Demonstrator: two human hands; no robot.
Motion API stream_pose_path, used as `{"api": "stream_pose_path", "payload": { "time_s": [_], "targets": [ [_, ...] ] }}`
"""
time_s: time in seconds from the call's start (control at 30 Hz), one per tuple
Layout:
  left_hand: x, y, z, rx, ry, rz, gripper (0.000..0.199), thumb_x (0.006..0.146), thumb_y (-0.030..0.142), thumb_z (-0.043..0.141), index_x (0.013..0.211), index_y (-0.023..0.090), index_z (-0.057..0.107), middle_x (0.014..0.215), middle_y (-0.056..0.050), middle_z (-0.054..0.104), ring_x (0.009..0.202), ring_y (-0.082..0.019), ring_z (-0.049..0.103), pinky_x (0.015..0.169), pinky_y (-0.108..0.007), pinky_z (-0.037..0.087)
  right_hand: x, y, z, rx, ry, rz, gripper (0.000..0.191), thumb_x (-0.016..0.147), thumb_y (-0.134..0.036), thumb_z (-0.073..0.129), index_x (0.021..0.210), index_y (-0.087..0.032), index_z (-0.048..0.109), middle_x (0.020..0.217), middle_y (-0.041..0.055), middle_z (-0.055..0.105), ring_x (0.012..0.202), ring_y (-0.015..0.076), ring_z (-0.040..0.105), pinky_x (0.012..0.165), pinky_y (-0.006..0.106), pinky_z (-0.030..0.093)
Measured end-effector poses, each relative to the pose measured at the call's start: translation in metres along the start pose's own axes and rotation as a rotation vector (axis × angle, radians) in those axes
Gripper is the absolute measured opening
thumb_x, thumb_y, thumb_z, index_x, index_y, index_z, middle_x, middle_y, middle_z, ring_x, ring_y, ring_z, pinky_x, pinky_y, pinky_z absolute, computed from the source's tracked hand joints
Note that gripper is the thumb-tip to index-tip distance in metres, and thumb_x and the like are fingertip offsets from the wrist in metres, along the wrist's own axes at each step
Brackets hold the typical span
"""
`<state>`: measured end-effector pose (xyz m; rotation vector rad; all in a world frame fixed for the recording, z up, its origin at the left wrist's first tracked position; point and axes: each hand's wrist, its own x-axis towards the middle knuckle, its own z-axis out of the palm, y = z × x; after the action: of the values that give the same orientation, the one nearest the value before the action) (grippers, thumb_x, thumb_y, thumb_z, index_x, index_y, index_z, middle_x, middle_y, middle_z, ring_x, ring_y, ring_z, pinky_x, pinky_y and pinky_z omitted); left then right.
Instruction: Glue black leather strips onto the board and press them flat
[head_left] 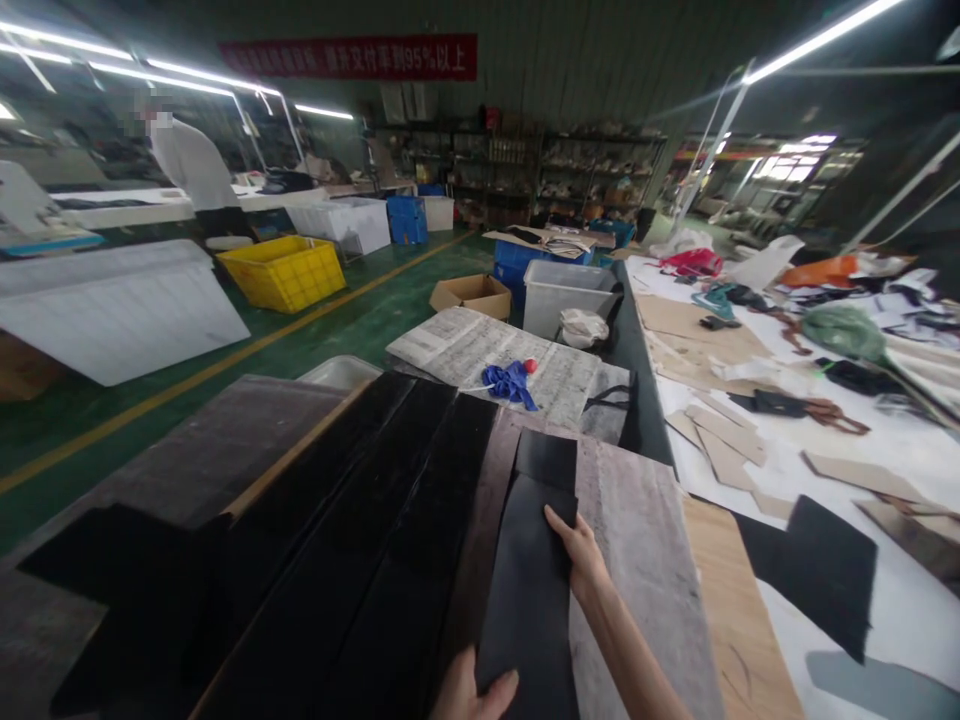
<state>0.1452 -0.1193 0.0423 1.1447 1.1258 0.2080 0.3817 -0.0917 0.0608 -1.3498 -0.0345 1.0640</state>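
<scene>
Head view: Two bare hands steady a long black strip [529, 570] over a mottled grey board [637, 540] on the work desk. The left hand [469, 690] pinches the strip's near end, thumb on top; the right hand [587, 558] clasps its right-hand edge farther up, so each grip is closed on the same piece. The strip's long axis runs roughly from six to twelve o'clock, its body at one o'clock from the left hand and eight o'clock from the right. The right hand is nearer the far end, which overlaps a second black piece [547, 455] at twelve o'clock. Wide black panels [375, 500] lie at ten to eleven o'clock from the left hand, slanting toward one; a blue cloth [511, 385] rests at eleven o'clock from the right hand.
</scene>
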Motion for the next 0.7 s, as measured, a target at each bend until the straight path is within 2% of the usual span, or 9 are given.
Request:
{"api": "stream_pose_path", "payload": {
  "time_s": [0.13,0.23,0.37,0.53,0.7],
  "targets": [
    [0.026,0.018,-0.013,-0.012,0.034,-0.001,0.071,0.066,0.059,0.082,0.116,0.011,0.072,0.124,-0.019,0.072,0.127,-0.040,0.061,0.110,-0.040,0.045,0.034,0.002,0.027,-0.016,-0.019,0.006,0.057,0.049,-0.044,0.096,0.094,-0.018,0.073,0.080,0.0074,0.080,0.067,0.0274,0.075,0.063,0.037,0.063],
    [0.042,0.026,-0.021,-0.059,0.029,0.014,0.072,0.065,0.060,0.083,0.116,0.011,0.073,0.123,-0.019,0.073,0.127,-0.040,0.061,0.111,-0.041,0.045,0.057,0.005,0.040,-0.027,-0.014,0.008,0.057,0.048,-0.043,0.096,0.093,-0.017,0.072,0.081,0.0076,0.080,0.065,0.0253,0.074,0.062,0.036,0.062],
    [0.059,0.033,-0.022,-0.123,0.035,0.000,0.072,0.062,0.058,0.087,0.115,0.012,0.074,0.121,-0.018,0.074,0.125,-0.041,0.063,0.111,-0.044,0.045,0.079,0.005,0.045,-0.054,0.005,0.002,0.057,0.047,-0.043,0.096,0.092,-0.017,0.072,0.080,0.0083,0.079,0.064,0.0251,0.073,0.061,0.037,0.062],
    [0.080,0.040,-0.019,-0.142,-0.004,0.047,0.069,0.066,0.059,0.084,0.115,0.012,0.075,0.119,-0.018,0.075,0.122,-0.041,0.064,0.110,-0.047,0.047,0.106,0.003,0.046,-0.133,0.052,-0.054,0.056,0.048,-0.044,0.093,0.091,-0.017,0.070,0.082,0.0086,0.079,0.069,0.0260,0.074,0.063,0.037,0.062],
    [0.097,0.044,-0.020,-0.096,-0.014,0.071,0.071,0.068,0.060,0.082,0.116,0.009,0.074,0.120,-0.019,0.075,0.117,-0.039,0.068,0.105,-0.045,0.051,0.129,0.002,0.050,-0.325,0.106,-0.127,0.053,0.055,-0.047,0.086,0.093,-0.016,0.069,0.084,0.0090,0.079,0.075,0.0285,0.075,0.064,0.037,0.061]
  ]
}}
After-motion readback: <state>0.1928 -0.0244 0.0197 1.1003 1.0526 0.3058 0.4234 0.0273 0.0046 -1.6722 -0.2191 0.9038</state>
